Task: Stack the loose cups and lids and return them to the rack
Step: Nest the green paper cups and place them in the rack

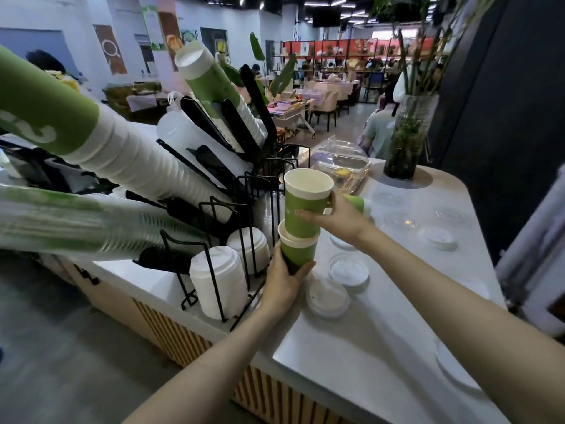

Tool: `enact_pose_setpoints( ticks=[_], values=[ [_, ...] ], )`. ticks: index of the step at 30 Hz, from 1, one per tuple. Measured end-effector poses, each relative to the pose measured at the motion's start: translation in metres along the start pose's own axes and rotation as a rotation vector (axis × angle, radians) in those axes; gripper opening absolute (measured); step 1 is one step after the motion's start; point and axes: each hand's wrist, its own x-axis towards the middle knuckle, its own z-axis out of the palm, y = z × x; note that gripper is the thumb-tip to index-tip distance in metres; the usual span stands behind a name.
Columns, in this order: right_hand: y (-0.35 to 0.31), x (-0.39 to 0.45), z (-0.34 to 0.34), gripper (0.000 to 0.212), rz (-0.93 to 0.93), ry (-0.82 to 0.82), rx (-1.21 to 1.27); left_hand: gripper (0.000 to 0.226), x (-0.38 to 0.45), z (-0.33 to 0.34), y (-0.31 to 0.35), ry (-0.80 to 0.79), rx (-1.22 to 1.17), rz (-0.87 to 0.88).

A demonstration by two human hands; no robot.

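Fingers of the right hand (339,220) curl round the upper green cup (305,203), seated partway in a lower green cup (298,249) gripped by the left hand (284,278). At nine o'clock stands the black wire rack (220,228); loose lids (327,298) lie on the white counter (382,347) from two to five o'clock.

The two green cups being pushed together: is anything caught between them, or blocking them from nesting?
Nothing visible. The upper green cup, gripped by the right hand, already sits partway inside the lower green cup, held by the left hand. The inside of the lower one is hidden.
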Motion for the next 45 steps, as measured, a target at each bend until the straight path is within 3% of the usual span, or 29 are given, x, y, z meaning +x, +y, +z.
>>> enact_pose_setpoints(
  ticks=[3, 11, 15, 22, 25, 27, 30, 34, 40, 45],
  values=[
    [0.006, -0.003, 0.005, 0.1, 0.045, -0.06, -0.066, 0.074, 0.005, 0.004, 0.001, 0.0, -0.026, -0.004],
    [0.025, -0.018, 0.012, 0.086, 0.124, -0.059, -0.103, 0.069, 0.017, 0.007, -0.003, -0.017, -0.096, 0.03],
    [0.034, -0.021, 0.006, 0.093, 0.162, -0.046, -0.137, 0.068, 0.025, 0.012, -0.003, -0.015, -0.113, 0.037],
    [0.045, -0.007, -0.013, 0.079, 0.204, 0.036, -0.035, 0.076, 0.044, 0.028, -0.003, -0.018, -0.078, 0.027],
    [0.058, 0.005, -0.021, 0.051, 0.194, 0.073, -0.129, 0.077, 0.052, 0.031, -0.006, 0.003, -0.05, 0.025],
    [0.07, 0.016, -0.028, 0.046, 0.201, 0.118, -0.216, 0.076, 0.055, 0.034, -0.009, 0.011, -0.019, 0.028],
    [0.09, 0.034, -0.04, 0.045, 0.24, 0.2, -0.42, 0.077, 0.059, 0.037, -0.012, 0.012, 0.005, 0.037],
    [0.107, 0.061, -0.058, 0.051, 0.221, 0.174, -0.736, 0.079, 0.063, 0.039, -0.015, 0.029, 0.033, 0.042],
    [0.116, 0.099, -0.068, 0.067, 0.109, -0.037, -0.949, 0.087, 0.063, 0.039, -0.016, 0.034, 0.058, 0.027],
    [0.119, 0.102, -0.067, 0.066, 0.114, -0.032, -1.055, 0.086, 0.063, 0.039, -0.014, 0.032, 0.074, 0.018]
  ],
)
